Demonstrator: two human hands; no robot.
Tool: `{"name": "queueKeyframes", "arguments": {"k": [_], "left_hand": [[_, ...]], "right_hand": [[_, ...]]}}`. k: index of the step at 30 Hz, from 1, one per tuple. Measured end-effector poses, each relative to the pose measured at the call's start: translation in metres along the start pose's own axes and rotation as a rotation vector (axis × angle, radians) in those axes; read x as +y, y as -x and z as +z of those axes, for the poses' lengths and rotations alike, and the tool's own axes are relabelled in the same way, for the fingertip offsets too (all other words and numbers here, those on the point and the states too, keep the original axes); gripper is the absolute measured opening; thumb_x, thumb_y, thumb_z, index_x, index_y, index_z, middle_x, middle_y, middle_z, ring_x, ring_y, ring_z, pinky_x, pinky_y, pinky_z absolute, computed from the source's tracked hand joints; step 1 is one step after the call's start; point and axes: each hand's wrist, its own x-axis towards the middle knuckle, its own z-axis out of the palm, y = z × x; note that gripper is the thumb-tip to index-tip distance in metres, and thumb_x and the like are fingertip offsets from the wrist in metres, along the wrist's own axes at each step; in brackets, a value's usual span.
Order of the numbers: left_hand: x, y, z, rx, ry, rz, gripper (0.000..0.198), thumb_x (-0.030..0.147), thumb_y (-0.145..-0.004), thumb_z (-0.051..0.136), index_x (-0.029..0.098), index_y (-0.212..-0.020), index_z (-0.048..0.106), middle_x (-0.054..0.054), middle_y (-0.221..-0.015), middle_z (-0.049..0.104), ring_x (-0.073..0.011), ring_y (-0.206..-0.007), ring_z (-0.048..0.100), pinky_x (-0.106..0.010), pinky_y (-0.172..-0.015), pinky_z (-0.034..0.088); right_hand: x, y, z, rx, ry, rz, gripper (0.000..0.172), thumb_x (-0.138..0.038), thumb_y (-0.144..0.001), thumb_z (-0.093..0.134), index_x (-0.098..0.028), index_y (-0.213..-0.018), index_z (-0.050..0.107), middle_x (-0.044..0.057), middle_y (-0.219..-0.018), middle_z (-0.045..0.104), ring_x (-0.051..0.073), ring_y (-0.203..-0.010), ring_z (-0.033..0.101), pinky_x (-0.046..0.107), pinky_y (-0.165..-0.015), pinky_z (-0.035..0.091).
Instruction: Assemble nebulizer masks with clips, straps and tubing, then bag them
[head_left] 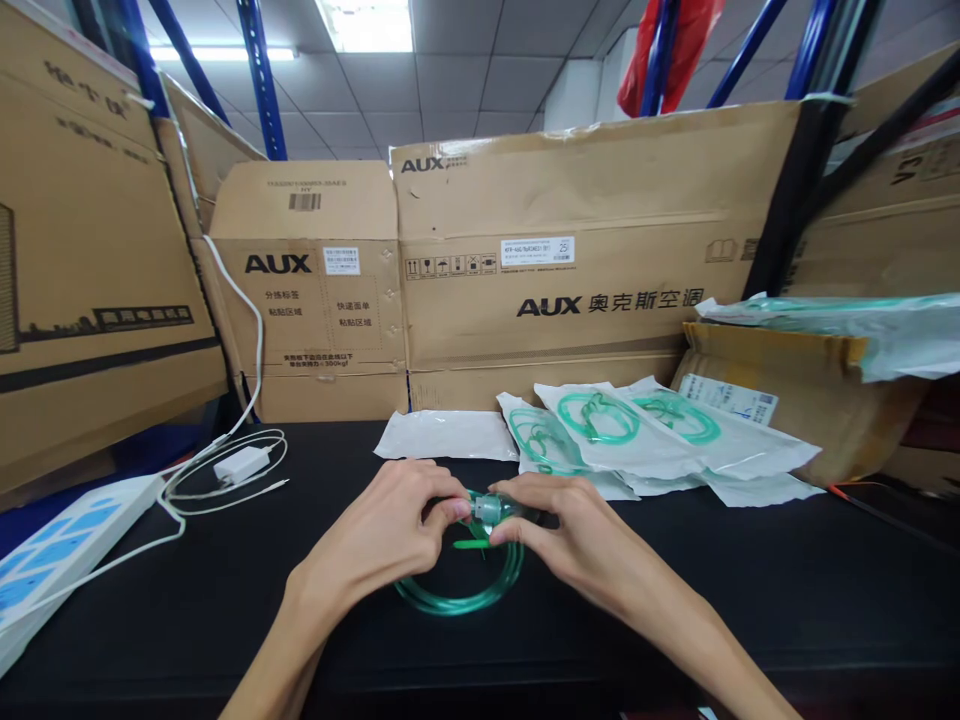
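A clear plastic connector (489, 510) is held between my two hands, just above the black tabletop. My left hand (397, 520) pinches its left end between thumb and fingertips. On the other side, my right hand (574, 520) grips it with thumb and fingers, and a see-through part shows behind that thumb. Coiled green tubing (466, 604) hangs or lies below the connector, partly hidden by my left hand. A bright green strip (471, 544) sticks out to the left under the connector.
Sealed packs of green tubing (600, 425) lie at the back right, beside a white pouch (446, 436). An open carton (780, 370) carries more packs. At left are a power strip (82, 545) and a white adapter (241, 465) with cable. Cardboard panels (585, 220) wall the back.
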Motion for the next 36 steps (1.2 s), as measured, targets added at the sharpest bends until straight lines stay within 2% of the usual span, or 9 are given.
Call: {"name": "queueKeyframes", "arguments": {"k": [3, 6, 9, 12, 14, 18, 24, 31, 36], "left_hand": [[-0.001, 0.003, 0.001, -0.044, 0.038, -0.083, 0.021, 0.025, -0.097, 0.057, 0.024, -0.087, 0.075, 0.002, -0.081, 0.073, -0.0183, -0.082, 0.063, -0.029, -0.079, 0.040], [-0.006, 0.007, 0.001, -0.174, 0.106, -0.161, 0.025, 0.035, -0.099, 0.055, 0.025, -0.090, 0.076, 0.002, -0.085, 0.076, -0.0201, -0.088, 0.065, -0.028, -0.078, 0.043], [-0.011, 0.008, 0.000, -0.283, 0.158, -0.156, 0.028, 0.035, -0.100, 0.053, 0.024, -0.089, 0.076, 0.002, -0.085, 0.076, -0.0182, -0.083, 0.066, -0.026, -0.074, 0.043], [-0.010, 0.007, -0.003, -0.186, 0.120, -0.100, 0.025, 0.030, -0.100, 0.054, 0.023, -0.089, 0.075, 0.002, -0.087, 0.076, -0.0178, -0.090, 0.065, -0.026, -0.083, 0.042], [-0.007, 0.005, -0.004, -0.123, 0.090, -0.053, 0.025, 0.025, -0.099, 0.054, 0.021, -0.084, 0.073, 0.003, -0.084, 0.074, -0.0163, -0.087, 0.065, -0.026, -0.084, 0.041], [-0.002, 0.001, -0.002, -0.089, 0.074, 0.000, 0.028, 0.016, -0.097, 0.054, 0.020, -0.074, 0.069, 0.004, -0.076, 0.072, -0.0136, -0.078, 0.063, -0.025, -0.076, 0.040], [0.003, -0.002, 0.001, -0.019, 0.007, 0.038, 0.029, 0.008, -0.094, 0.053, 0.020, -0.072, 0.067, 0.004, -0.075, 0.070, -0.0144, -0.076, 0.060, -0.027, -0.076, 0.039], [0.007, 0.000, 0.001, 0.020, -0.063, 0.048, 0.030, 0.004, -0.091, 0.051, 0.021, -0.075, 0.071, 0.002, -0.077, 0.070, -0.0170, -0.077, 0.059, -0.030, -0.078, 0.039], [0.010, 0.000, 0.004, 0.043, -0.122, 0.061, 0.031, 0.005, -0.094, 0.050, 0.021, -0.083, 0.075, -0.001, -0.080, 0.072, -0.0193, -0.078, 0.060, -0.034, -0.078, 0.040]], "right_hand": [[0.005, 0.002, -0.001, -0.004, 0.060, -0.062, 0.023, -0.028, -0.094, 0.072, -0.023, -0.116, 0.075, 0.005, -0.124, 0.074, 0.025, -0.120, 0.066, 0.033, -0.100, 0.051], [0.007, 0.005, 0.001, -0.031, 0.145, -0.135, 0.037, -0.027, -0.094, 0.071, -0.020, -0.130, 0.068, 0.010, -0.135, 0.067, 0.027, -0.124, 0.064, 0.039, -0.103, 0.053], [0.008, 0.007, 0.004, -0.027, 0.218, -0.206, 0.042, -0.021, -0.095, 0.068, -0.018, -0.137, 0.063, 0.013, -0.139, 0.064, 0.028, -0.123, 0.064, 0.043, -0.104, 0.054], [0.008, 0.006, 0.005, 0.036, 0.250, -0.250, 0.041, -0.023, -0.095, 0.069, -0.014, -0.134, 0.064, 0.016, -0.135, 0.067, 0.029, -0.122, 0.065, 0.043, -0.102, 0.056], [0.010, 0.005, 0.005, 0.051, 0.243, -0.260, 0.040, -0.026, -0.094, 0.069, -0.013, -0.132, 0.066, 0.015, -0.132, 0.068, 0.030, -0.122, 0.065, 0.043, -0.101, 0.057], [0.015, 0.004, 0.003, 0.036, 0.210, -0.212, 0.036, -0.029, -0.095, 0.069, -0.017, -0.129, 0.068, 0.013, -0.131, 0.070, 0.029, -0.122, 0.066, 0.044, -0.101, 0.056], [0.008, 0.006, -0.001, 0.027, 0.153, -0.063, 0.020, -0.027, -0.095, 0.069, -0.027, -0.114, 0.075, 0.004, -0.134, 0.069, 0.026, -0.127, 0.061, 0.044, -0.109, 0.048], [-0.003, 0.004, -0.004, -0.019, 0.022, 0.015, 0.017, -0.020, -0.098, 0.061, -0.026, -0.101, 0.077, 0.002, -0.127, 0.072, 0.024, -0.120, 0.063, 0.039, -0.106, 0.045], [-0.003, 0.001, -0.003, -0.033, -0.040, 0.071, 0.015, -0.026, -0.097, 0.063, -0.024, -0.100, 0.078, 0.003, -0.107, 0.077, 0.025, -0.105, 0.068, 0.037, -0.094, 0.048]]}}
